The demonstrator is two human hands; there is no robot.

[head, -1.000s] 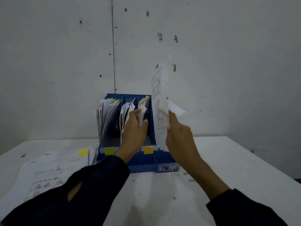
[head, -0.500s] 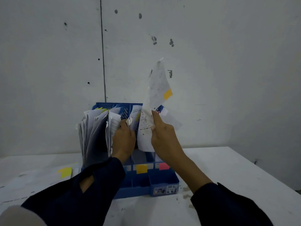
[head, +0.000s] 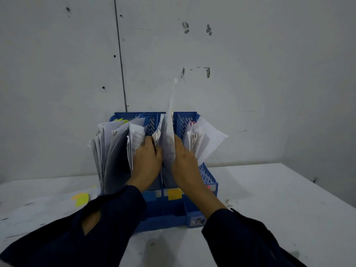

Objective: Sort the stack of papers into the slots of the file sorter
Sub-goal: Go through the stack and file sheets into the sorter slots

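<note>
The right hand (head: 185,160) is pinching a tall sheet of paper (head: 169,139) standing in a middle slot of the blue file sorter (head: 209,176) on the desk (head: 269,199). The left hand (head: 147,160) is gripping the papers (head: 134,141) beside it, holding them back. More papers (head: 28,211) are lying on the desk at the left.

Both dark-sleeved forearms reach forward. The left hand (head: 147,160) curls its fingers, pinching; just beside it the right hand (head: 185,160) grips with fingers pointing up.

The sheet (head: 169,143) in the right hand (head: 185,160) has dropped from well above the file sorter (head: 209,176) to partly inside a middle slot, now edge-on. The left hand (head: 147,160) has shifted to parting the filed papers (head: 157,134) beside it.
</note>
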